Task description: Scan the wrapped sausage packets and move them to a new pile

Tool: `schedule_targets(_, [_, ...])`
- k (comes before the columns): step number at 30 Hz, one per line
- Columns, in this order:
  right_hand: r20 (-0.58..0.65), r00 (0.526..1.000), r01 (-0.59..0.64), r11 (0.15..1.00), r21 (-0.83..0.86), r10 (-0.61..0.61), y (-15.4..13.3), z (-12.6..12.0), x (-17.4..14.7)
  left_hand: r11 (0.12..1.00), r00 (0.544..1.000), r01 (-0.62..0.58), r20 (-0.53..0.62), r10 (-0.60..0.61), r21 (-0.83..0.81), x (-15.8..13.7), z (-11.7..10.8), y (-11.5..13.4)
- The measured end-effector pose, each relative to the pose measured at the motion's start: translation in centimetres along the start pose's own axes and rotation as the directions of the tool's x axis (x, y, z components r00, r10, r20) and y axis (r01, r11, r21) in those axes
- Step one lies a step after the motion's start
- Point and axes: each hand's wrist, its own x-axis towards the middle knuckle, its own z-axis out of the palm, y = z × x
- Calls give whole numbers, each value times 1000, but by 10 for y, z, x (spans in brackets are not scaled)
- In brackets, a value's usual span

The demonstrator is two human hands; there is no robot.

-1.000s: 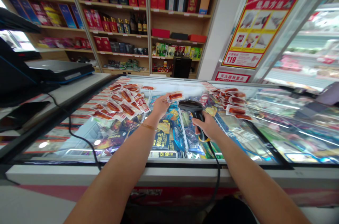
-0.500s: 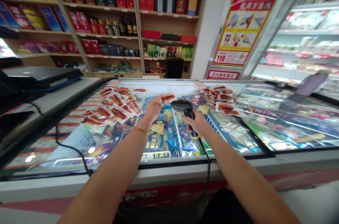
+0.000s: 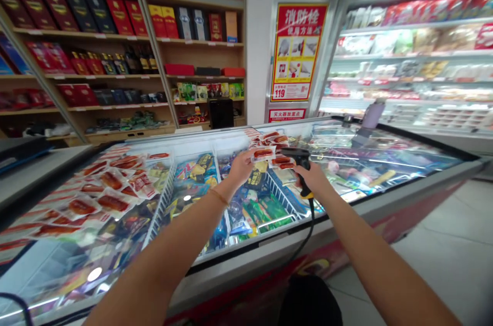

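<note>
Between the fingers of my left hand is a vacuum-packed sausage, held above the freezer's glass top. My right hand is wrapped round the grip of a black and yellow barcode scanner, whose head is close to the right end of that pack. Just behind the two hands lies a pile of similar packs on the glass. A larger spread of sausage packs covers the glass on the left. The scanner's cable hangs down over the freezer's front edge.
Under the glass of the chest freezer are wire baskets with bagged frozen food. A purple bottle stands at its far right. Shelves of boxes and bottles line the back wall, and a lit fridge is at the right.
The view has turned to the right. Both hands, with the sausage pack and the scanner, have moved right along the freezer, nearer to the right pile.
</note>
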Motion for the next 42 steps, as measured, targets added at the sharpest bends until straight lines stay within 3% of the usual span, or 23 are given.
schedule_targets(3, [-78,997,-16,999,33,18,3,-26,11,996,993,-67,98,62,55,26,44,19])
schedule_targets(6, [-82,996,-26,999,29,28,4,-35,15,951,989,-115,120,83,287,38,68,31])
schedule_targets(9, [-58,998,-32,999,24,34,8,-32,17,885,992,-93,114,45,457,37,74,34])
schedule_targets(12, [-38,999,-14,1000,-12,13,12,-21,19,867,994,-14,98,-41,498,28,63,31])
schedule_targets(15, [-12,1000,-12,998,-62,12,11,-4,19,847,985,83,85,-149,526,14,35,26])
schedule_targets(18, [47,999,-12,999,-48,14,4,20,17,780,968,170,45,-245,602,-4,-10,17])
schedule_targets(25, [208,977,53,999,-4,-51,-21,104,0,506,902,355,-145,-407,786,-52,-157,-8])
schedule_targets(28, [312,947,59,997,49,-72,-33,143,-12,367,884,347,-170,-436,863,-73,-214,-11])
schedule_targets(30, [368,926,62,996,65,-82,-39,166,-21,268,855,325,-160,-494,907,-87,-241,-11])
schedule_targets(32, [407,908,74,994,83,-102,-41,185,-29,217,813,299,-129,-568,929,-99,-255,-12])
schedule_targets(34, [427,896,82,991,109,-122,-38,198,-35,214,803,259,-87,-590,942,-109,-257,-13])
schedule_targets(39, [425,900,35,988,152,-97,-19,200,-40,237,889,230,-105,-446,944,-113,-242,-12])
schedule_targets(42, [415,908,-26,981,194,-58,-14,190,-37,326,923,249,-122,-364,912,-97,-231,-4])
